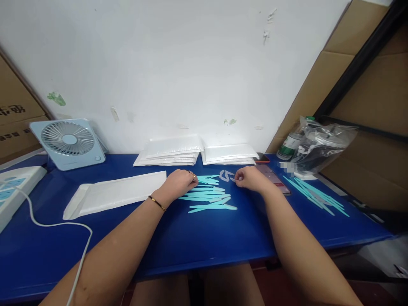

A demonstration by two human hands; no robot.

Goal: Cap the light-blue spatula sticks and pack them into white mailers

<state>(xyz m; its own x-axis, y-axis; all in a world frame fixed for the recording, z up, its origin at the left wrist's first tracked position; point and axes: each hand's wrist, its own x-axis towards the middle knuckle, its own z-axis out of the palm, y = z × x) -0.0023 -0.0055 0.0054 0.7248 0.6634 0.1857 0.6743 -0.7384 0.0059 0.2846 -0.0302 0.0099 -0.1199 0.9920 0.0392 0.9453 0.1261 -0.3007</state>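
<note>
A loose heap of thin light-blue strips (208,197) lies on the blue table (204,242) in front of me. My left hand (179,181), with a ring and a dark wrist bracelet, rests closed at the heap's upper left end, fingertips on the strips. My right hand (250,177) is curled in a pinch at the heap's upper right, next to a small pale bent piece (225,175); what it pinches is too small to name. A white padded envelope (114,193) lies flat to the left of my left hand.
Two stacks of white padded envelopes (197,153) lean by the wall. A small blue fan (68,142) stands at back left, a white cable (63,225) crosses the left side. More blue strips (315,195), a phone (274,178), a plastic bag (321,144) and a bottle (288,146) sit right.
</note>
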